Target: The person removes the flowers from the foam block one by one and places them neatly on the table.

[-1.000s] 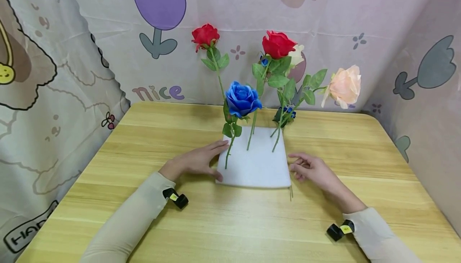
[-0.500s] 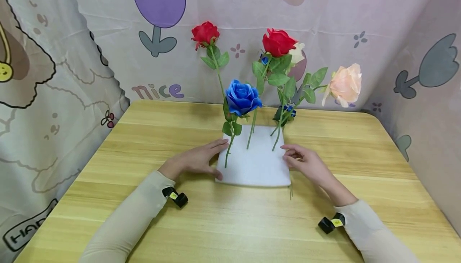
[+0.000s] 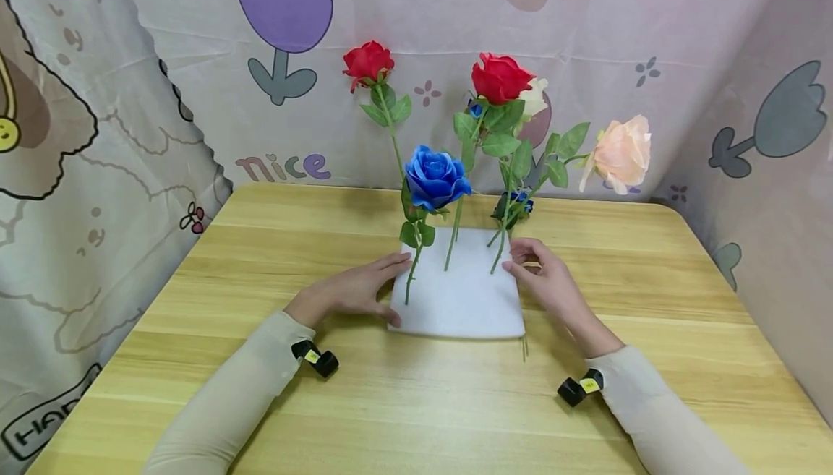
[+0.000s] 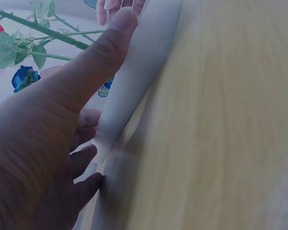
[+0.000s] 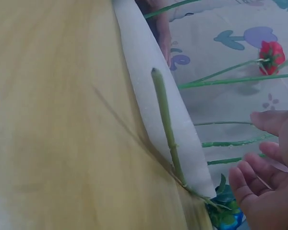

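A white foam block [image 3: 462,305] lies on the table with several artificial roses standing in it. The left hand [image 3: 354,289] rests along its left side, fingers spread, thumb at the near left corner, beside the stem of a blue rose [image 3: 436,178]. At the block's right edge is the right hand [image 3: 549,280], fingers loosely bent, thumb near the stem of a rose at the right; whether it touches is unclear. In the right wrist view that hand [image 5: 269,177] appears with nothing between its fingers, and a green stem [image 5: 165,115] sticks out by the block's side.
Two red roses [image 3: 368,63] stand at the back, with a peach rose [image 3: 622,153] leaning right and a smaller blue flower [image 3: 514,207] low behind the block. Thin stem ends [image 3: 524,348] show at the near right corner. A printed cloth [image 3: 416,12] hangs behind the wooden table [image 3: 260,244].
The right hand has moved left and away from the camera, from beside the block to the upper part of its right edge. The left hand and the flowers have stayed in place.
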Available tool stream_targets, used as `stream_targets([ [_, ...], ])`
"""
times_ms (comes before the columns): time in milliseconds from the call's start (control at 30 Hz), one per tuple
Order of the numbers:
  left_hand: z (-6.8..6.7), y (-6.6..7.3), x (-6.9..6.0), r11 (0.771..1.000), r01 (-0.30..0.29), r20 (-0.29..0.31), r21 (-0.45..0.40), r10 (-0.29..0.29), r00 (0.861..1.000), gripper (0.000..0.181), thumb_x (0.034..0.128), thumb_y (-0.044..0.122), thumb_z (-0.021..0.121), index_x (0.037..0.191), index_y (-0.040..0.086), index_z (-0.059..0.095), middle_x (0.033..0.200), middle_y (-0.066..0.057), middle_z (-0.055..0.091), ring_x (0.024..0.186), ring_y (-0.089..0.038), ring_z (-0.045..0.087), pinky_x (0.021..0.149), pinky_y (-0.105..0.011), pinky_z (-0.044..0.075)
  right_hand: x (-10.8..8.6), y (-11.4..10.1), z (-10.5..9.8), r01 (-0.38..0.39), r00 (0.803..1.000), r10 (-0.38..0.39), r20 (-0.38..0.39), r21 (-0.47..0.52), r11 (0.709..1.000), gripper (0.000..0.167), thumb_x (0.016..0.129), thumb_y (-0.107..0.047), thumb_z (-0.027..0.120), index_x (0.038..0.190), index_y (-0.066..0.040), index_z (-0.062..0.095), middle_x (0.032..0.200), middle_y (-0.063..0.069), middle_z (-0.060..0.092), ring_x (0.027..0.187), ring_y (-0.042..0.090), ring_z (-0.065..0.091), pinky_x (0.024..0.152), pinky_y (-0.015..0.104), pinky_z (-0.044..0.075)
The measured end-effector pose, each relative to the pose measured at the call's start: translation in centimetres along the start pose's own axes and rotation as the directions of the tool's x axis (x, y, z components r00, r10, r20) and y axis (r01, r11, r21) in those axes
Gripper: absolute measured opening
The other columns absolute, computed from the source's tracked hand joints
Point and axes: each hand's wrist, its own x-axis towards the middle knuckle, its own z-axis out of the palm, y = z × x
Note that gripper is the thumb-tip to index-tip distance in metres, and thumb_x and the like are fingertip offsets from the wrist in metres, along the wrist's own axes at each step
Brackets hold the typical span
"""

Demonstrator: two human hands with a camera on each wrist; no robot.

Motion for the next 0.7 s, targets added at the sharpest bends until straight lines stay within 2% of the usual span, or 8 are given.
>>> stream_targets([
  [167,0.0,0.1,0.0,1.0,0.001,0.0,0.009,-0.001,1.0,0.12,0.0692,0.077,0.068,0.158,0.017,0.015,0.164,0.003,0.007,0.147,-0.019,0.014,0.116,-0.038,0.022,0.8,0.2,0.3,-0.027,0.999,0.025,0.028,0.058,0.998,0.055,0.093,-0.017,0.069,0.138,0.004,0.045,0.125,0.022,0.055,0.115,0.032,0.054,0.098,0.042,0.048],
  [300,-0.1,0.1,-0.1,1.0,0.008,0.005,0.019,-0.008,1.0,0.119,0.0691,0.077,0.068,0.158,0.018,0.015,0.164,0.003,0.006,0.147,-0.019,0.014,0.116,-0.038,0.023,1.4,0.4,0.6,-0.032,0.999,0.028,0.041,0.088,0.996,0.058,0.093,-0.017,0.07,0.14,0.003,0.042,0.127,0.022,0.056,0.117,0.034,0.054,0.1,0.047,0.045],
  [400,-0.2,0.0,-0.2,1.0,0.007,0.004,0.026,-0.007,1.0,0.119,0.0694,0.076,0.068,0.158,0.018,0.016,0.164,0.003,0.006,0.147,-0.019,0.014,0.116,-0.038,0.023,1.7,0.6,0.7,-0.03,0.999,0.026,0.04,0.095,0.995,0.057,0.092,-0.017,0.07,0.14,0.001,0.044,0.123,0.02,0.059,0.114,0.033,0.056,0.098,0.04,0.047],
  [567,-0.1,0.0,-0.2,0.999,0.0,-0.015,0.033,0.001,1.0,0.118,0.069,0.077,0.068,0.158,0.018,0.018,0.164,0.002,0.007,0.147,-0.02,0.014,0.115,-0.039,0.025,2.1,1.0,1.0,-0.03,0.998,0.023,0.059,0.125,0.992,0.055,0.093,-0.011,0.069,0.139,0.004,0.044,0.118,0.022,0.06,0.109,0.033,0.059,0.089,0.021,0.049],
  [700,0.2,0.1,0.0,1.0,0.003,-0.014,0.03,-0.002,1.0,0.119,0.0678,0.08,0.065,0.158,0.02,0.017,0.164,0.004,0.004,0.148,-0.018,0.012,0.116,-0.039,0.024,2.3,1.3,1.0,-0.033,0.997,0.022,0.076,0.145,0.989,0.054,0.092,-0.006,0.067,0.139,0.007,0.043,0.117,0.026,0.059,0.108,0.035,0.059,0.084,0.016,0.05],
])
